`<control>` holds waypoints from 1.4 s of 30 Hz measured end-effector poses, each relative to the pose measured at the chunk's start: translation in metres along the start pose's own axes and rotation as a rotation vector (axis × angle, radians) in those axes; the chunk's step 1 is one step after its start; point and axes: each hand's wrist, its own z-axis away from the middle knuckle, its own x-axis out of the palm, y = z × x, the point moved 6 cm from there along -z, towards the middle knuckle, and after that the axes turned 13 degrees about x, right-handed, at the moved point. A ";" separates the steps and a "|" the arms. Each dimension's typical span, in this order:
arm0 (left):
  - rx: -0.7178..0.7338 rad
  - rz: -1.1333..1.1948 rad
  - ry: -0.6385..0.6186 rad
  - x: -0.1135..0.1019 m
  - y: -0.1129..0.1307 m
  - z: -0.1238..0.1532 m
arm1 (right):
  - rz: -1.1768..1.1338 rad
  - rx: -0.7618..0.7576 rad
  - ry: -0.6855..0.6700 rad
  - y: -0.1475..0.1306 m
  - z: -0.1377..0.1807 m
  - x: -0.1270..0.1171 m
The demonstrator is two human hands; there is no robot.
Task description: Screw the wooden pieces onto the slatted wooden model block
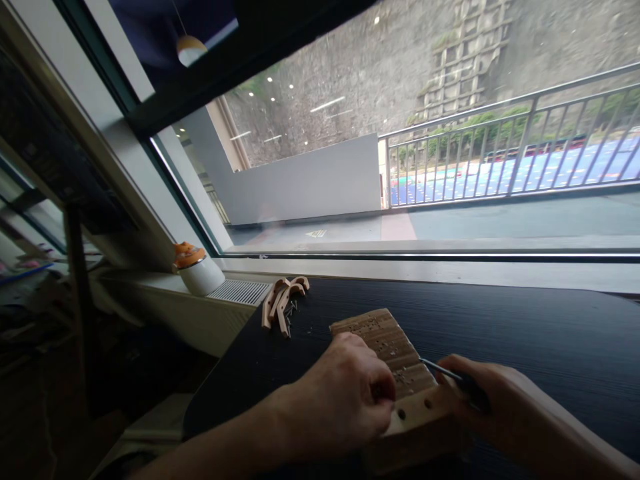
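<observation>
Right hand (480, 393) clamped on black-handled, steel-shafted screwdriver (441, 369); shaft points left, over the right edge of a brown, ridged, pitted board (393, 343) on the black counter (525, 327). Left hand (340, 393) curled at the board's left side; cannot tell whether it grips anything. Pale wooden piece with two dark holes (414, 412) lies at board's near end. Far left: curved pale wooden pieces (281, 307) beside small metal screws (291, 313).

Left hand (345, 393), right hand (493, 397), forearms (235, 437) bare
</observation>
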 end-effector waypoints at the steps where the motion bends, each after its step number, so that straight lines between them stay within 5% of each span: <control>1: 0.028 -0.012 0.000 0.004 0.002 -0.001 | 0.001 -0.002 -0.010 0.000 0.000 0.000; 11: -0.015 -0.045 -0.107 0.027 -0.011 -0.001 | -0.020 -0.004 -0.013 0.006 -0.003 0.002; 27: 0.135 -0.157 -0.338 0.040 -0.005 -0.022 | -0.008 -0.002 0.004 0.003 -0.001 -0.001; 42: 0.152 0.069 -0.339 0.041 -0.009 -0.019 | -0.021 -0.004 -0.012 0.004 -0.002 0.000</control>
